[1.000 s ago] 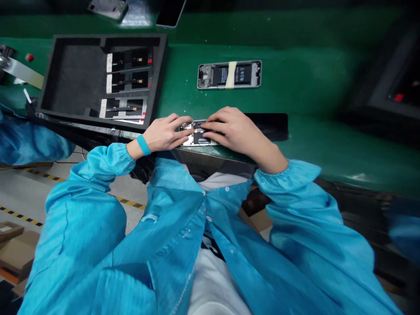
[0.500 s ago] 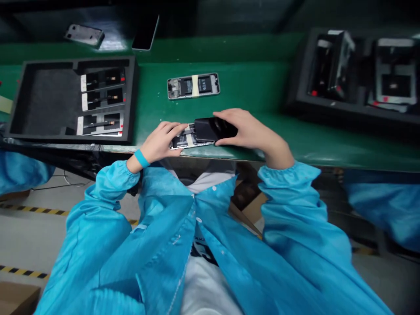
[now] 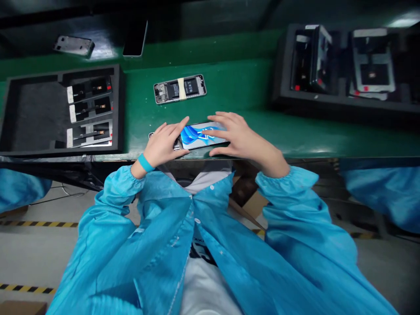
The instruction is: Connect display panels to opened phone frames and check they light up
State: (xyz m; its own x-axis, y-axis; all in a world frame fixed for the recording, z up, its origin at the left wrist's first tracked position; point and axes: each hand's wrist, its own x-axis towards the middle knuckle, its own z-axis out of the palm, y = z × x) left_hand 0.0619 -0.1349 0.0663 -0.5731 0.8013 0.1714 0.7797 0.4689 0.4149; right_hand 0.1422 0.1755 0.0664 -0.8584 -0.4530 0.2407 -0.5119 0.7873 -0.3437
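Near the front edge of the bench, a phone screen (image 3: 193,134) is lit with a blue and white picture. It lies over an opened phone body (image 3: 177,144), whose left end shows from under it. My left hand (image 3: 164,142) grips the phone body, thumb on the near side and fingers on the far side. Over the right part of the screen, my right hand (image 3: 234,135) is open with its fingers spread. One of its fingertips is on or just above the lit glass; I cannot tell which.
Beyond my hands lies another opened phone (image 3: 180,89) with a pale strap. A black foam tray (image 3: 29,109) with several screen parts stands left, another foam tray (image 3: 285,83) right. Farther back are a phone frame (image 3: 74,45) and a dark phone (image 3: 135,41). Blue sleeves show at both sides.
The dark screen has lit up in blue and white. My right hand has loosened from its edges and spread over it. The whole view has shifted slightly.
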